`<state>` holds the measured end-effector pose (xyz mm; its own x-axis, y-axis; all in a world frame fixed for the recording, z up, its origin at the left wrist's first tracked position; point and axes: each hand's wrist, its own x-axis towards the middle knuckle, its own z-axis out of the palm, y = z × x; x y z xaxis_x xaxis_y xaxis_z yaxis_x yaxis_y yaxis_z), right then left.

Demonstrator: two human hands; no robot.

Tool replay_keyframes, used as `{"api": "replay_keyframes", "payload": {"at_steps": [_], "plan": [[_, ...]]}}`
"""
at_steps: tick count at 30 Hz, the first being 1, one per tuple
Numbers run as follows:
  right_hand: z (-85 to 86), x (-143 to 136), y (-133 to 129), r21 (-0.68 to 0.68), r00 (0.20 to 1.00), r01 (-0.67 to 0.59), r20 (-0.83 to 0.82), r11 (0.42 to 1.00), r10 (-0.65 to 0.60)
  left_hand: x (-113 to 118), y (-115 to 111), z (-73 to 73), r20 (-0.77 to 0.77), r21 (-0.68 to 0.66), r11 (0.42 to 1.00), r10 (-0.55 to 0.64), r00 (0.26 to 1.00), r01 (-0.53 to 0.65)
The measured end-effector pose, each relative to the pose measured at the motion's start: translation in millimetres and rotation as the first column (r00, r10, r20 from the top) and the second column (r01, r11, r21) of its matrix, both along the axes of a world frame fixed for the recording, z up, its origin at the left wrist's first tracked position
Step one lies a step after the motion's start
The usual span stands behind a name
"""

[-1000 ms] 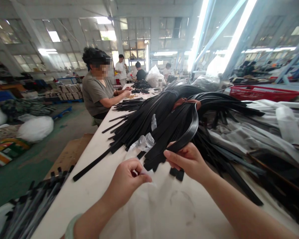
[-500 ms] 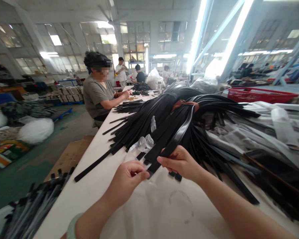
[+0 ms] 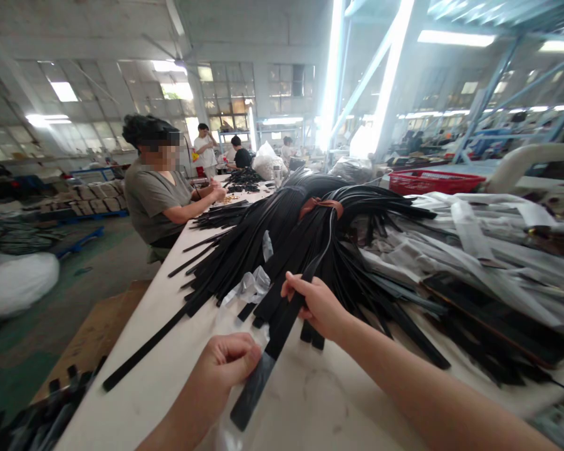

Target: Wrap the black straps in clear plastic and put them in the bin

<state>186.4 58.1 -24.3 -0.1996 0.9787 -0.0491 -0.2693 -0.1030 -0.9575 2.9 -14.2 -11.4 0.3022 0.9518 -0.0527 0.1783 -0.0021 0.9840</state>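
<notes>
My right hand (image 3: 313, 304) is closed on a long black strip (image 3: 282, 322) that comes out of a large bundle of black strips (image 3: 282, 232). The strip's near end, partly under clear film, hangs over the pale table (image 3: 301, 401). My left hand (image 3: 235, 360) is pinched beside that end, on thin clear plastic film (image 3: 225, 432). A reddish-brown tie (image 3: 320, 205) goes round the bundle. Crumpled clear film (image 3: 254, 285) lies on the strips just beyond my left hand.
Across the table's left edge a person in a grey shirt (image 3: 157, 194) works with both hands. White wrapped strips (image 3: 413, 250) and a dark flat object (image 3: 498, 316) lie at the right. A red crate (image 3: 435, 181) stands behind them. More strips (image 3: 42, 407) are at the lower left.
The view has turned right. My hands are farther apart, and the strip's near end now reaches past my left hand toward me, with film over it.
</notes>
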Motion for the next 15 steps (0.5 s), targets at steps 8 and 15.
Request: {"api": "replay_keyframes", "payload": {"at_steps": [8,15], "plan": [[-3.7,-20,-39,0.303,0.954,-0.253,0.234,0.919,0.185,-1,6,-17.5,0.055,-0.024,0.999,-0.045,0.997,0.047],[5.4,-5,-8,0.093,0.992,0.022,-0.124,0.995,-0.010,-1,5,-14.4,0.022,0.032,0.999,0.036,0.999,-0.037]]}}
